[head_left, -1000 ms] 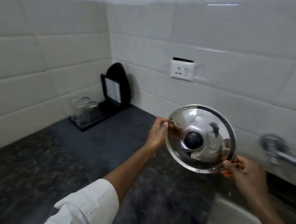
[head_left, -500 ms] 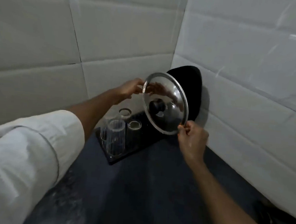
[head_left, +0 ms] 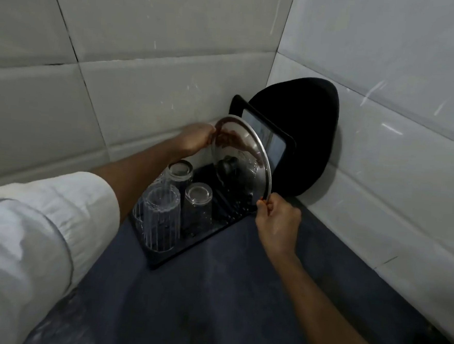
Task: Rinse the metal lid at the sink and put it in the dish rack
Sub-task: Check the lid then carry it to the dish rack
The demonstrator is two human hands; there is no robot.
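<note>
The round metal lid (head_left: 245, 149) with a black knob stands nearly on edge over the black dish rack (head_left: 202, 240) in the tiled corner. My left hand (head_left: 194, 140) grips its upper left rim. My right hand (head_left: 277, 221) pinches its lower right rim. The lid's lower edge sits among the rack's pegs; whether it rests on them I cannot tell. The sink is out of view.
Three upturned clear glasses (head_left: 164, 210) stand in the rack's front left part. A black-framed square tray (head_left: 273, 145) and a large black rounded pan (head_left: 300, 139) lean behind the lid against the wall. Dark counter (head_left: 211, 305) spreads in front.
The view swung from the sink side to the corner rack. Both hands carried the lid left and lowered it, from chest height down into the rack in front of the black tray.
</note>
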